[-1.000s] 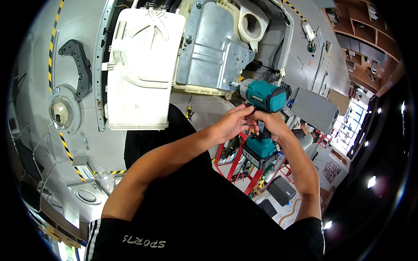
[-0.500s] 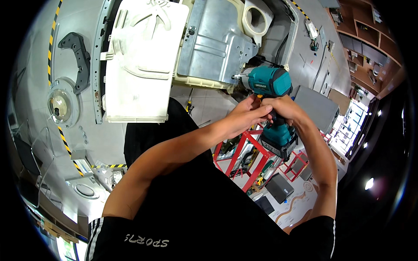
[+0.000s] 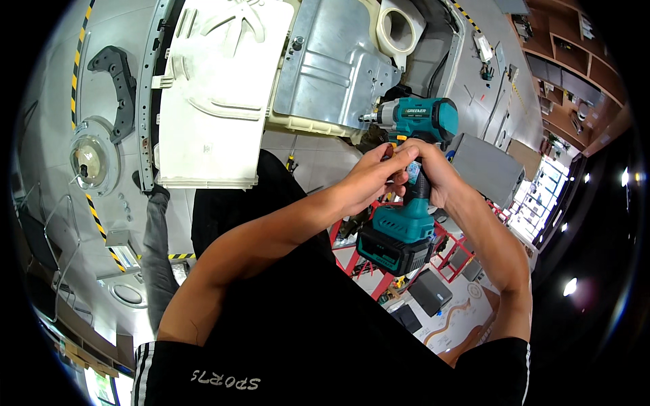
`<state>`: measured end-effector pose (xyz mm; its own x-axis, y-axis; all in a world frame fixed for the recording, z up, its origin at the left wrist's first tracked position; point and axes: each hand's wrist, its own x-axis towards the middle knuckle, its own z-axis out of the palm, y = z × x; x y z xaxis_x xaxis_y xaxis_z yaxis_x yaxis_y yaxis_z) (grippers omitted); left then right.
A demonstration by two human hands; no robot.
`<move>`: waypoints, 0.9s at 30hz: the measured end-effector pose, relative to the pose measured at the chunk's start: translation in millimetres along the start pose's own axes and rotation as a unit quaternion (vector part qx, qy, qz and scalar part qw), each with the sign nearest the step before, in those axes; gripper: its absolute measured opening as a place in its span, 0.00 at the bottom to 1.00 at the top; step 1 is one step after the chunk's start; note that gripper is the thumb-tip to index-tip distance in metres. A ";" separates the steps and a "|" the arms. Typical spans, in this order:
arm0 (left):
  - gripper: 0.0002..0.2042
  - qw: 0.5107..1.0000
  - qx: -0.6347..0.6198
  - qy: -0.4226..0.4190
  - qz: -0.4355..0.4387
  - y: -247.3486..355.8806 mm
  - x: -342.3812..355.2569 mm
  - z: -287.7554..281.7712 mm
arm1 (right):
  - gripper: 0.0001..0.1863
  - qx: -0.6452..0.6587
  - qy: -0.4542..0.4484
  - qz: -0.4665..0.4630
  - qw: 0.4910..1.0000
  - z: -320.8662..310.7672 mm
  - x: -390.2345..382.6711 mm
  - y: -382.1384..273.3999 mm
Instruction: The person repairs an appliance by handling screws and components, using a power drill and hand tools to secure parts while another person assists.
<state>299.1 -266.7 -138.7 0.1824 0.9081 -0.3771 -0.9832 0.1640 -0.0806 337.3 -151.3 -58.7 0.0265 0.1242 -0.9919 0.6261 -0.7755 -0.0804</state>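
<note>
A teal and black cordless impact wrench [image 3: 414,116] is held up in front of me, its metal drive end pointing left toward the silver metal panel [image 3: 325,74]. My right hand [image 3: 435,174] is wrapped round its handle. Against the front of the handle, by the orange trigger, my left hand [image 3: 374,177] curls its fingers, its thumb reaching toward my right hand; part of its grip is hidden. Below both hands hangs the wrench's battery pack [image 3: 389,250]. A washing machine's cream plastic panel [image 3: 217,101] lies to the left of the silver panel.
A red metal frame [image 3: 379,284] stands beneath the wrench. On the floor at left lie a dark curved bracket [image 3: 120,95] and a round glass door [image 3: 95,157]. Another person's grey trouser leg [image 3: 157,243] shows at left. A grey box [image 3: 484,169] sits to the right.
The wrench has turned, so its battery pack has swung left toward me. My hands have shifted slightly on the handle. Another person's leg has come into view at left.
</note>
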 end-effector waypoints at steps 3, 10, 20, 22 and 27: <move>0.17 1.000 -0.015 -0.015 0.004 -3.7 -1.2 -1.7 | 0.05 -0.062 0.016 -0.034 0.997 1.6 -1.4 2.5; 0.16 1.000 -0.011 -0.026 -0.003 -4.4 -5.3 -6.0 | 0.04 -0.058 0.045 -0.076 0.994 7.5 -2.9 12.4; 0.15 0.999 -0.007 -0.038 -0.008 -2.2 -7.6 -7.3 | 0.05 -0.038 0.041 -0.069 0.996 6.1 -2.2 16.4; 0.15 0.999 -0.007 -0.040 -0.010 -2.1 -7.6 -8.3 | 0.05 -0.034 0.042 -0.072 0.996 7.7 -2.5 16.9; 0.15 0.999 -0.009 -0.042 -0.017 -2.9 -6.0 -10.7 | 0.05 -0.056 0.047 -0.077 0.994 7.8 -2.2 17.0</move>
<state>301.0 -276.8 -146.1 0.2128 0.9317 -0.2942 -0.9760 0.1884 -0.1092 341.8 -169.6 -58.7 -0.0064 0.2969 -0.9549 0.7118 -0.6693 -0.2129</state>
